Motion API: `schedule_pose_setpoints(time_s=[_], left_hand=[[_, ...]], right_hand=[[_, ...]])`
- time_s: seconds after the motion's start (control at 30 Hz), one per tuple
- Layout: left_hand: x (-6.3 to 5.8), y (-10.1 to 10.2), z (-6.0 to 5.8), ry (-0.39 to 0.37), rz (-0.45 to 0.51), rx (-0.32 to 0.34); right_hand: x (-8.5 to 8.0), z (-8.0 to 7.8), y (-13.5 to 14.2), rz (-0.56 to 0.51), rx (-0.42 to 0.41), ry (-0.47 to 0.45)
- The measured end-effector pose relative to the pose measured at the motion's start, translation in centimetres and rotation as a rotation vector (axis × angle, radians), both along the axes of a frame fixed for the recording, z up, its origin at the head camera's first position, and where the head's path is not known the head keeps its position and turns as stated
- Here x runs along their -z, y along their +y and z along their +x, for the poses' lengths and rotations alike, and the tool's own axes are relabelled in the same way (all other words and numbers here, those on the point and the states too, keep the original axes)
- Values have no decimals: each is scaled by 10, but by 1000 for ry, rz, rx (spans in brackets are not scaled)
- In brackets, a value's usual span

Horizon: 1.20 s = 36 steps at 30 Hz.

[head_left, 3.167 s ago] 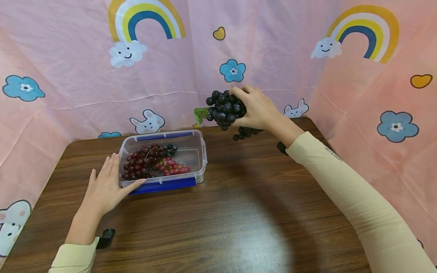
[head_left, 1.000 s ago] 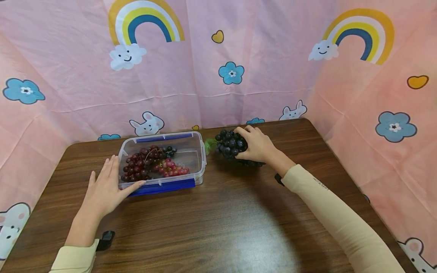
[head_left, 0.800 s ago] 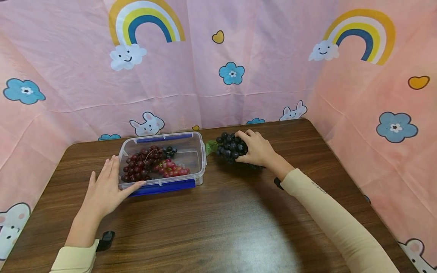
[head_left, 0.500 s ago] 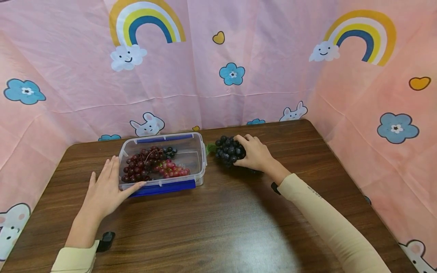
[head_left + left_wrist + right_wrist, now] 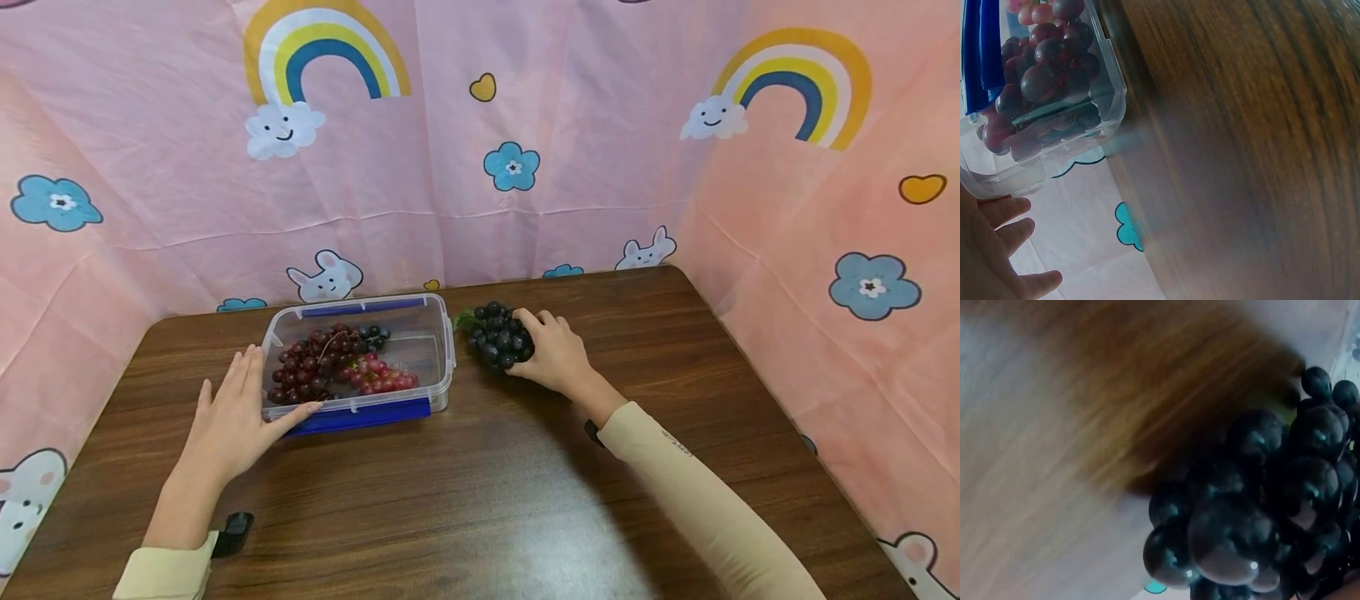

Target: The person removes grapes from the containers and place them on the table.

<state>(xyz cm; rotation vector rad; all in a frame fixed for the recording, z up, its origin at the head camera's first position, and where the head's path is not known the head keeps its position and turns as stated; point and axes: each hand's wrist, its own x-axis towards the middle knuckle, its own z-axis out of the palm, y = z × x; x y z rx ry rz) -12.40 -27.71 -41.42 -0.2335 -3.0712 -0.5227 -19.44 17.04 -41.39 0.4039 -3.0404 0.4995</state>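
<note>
My right hand (image 5: 553,354) grips a bunch of black grapes (image 5: 498,336), thumb on the near side and fingers on the far side. The bunch is low over the table beside the box's right end, its green leaf (image 5: 464,319) pointing toward the box. Round glossy grapes (image 5: 1235,537) fill much of the right wrist view. My left hand (image 5: 228,425) rests with straight fingers against the left end and front corner of a clear plastic box (image 5: 441,367). Inside lie dark red grapes (image 5: 300,367), pink grapes (image 5: 380,375) and a few black grapes (image 5: 372,336).
The box has blue clip flaps (image 5: 360,415) on its long sides, and its top is uncovered. Bare wood of the table (image 5: 450,517) spreads in front of it and to the right. A pink printed cloth (image 5: 570,100) hangs right behind the table's back edge.
The black grapes came down from high above the back of the table to beside the box. Over the last second my right hand shifted slightly nearer with them. My left hand stayed put.
</note>
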Motion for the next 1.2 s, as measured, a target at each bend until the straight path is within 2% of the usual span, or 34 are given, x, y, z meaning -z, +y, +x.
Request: schedule_pose_setpoints(time_s=[0.37,0.7,0.97,1.2], left_hand=[[1,0,-1,-10,-4,3],[1,-1,-1,-10,-14,1],[0,0,-1,-8,-12,3],[-1,0,0,-11,-13,6]], right_hand=[[5,0,-5,62,47,35],[4,-1,3,-6,18,8],[6,5,14,-53,-6,49],[11,12,26,-56,-38,23]])
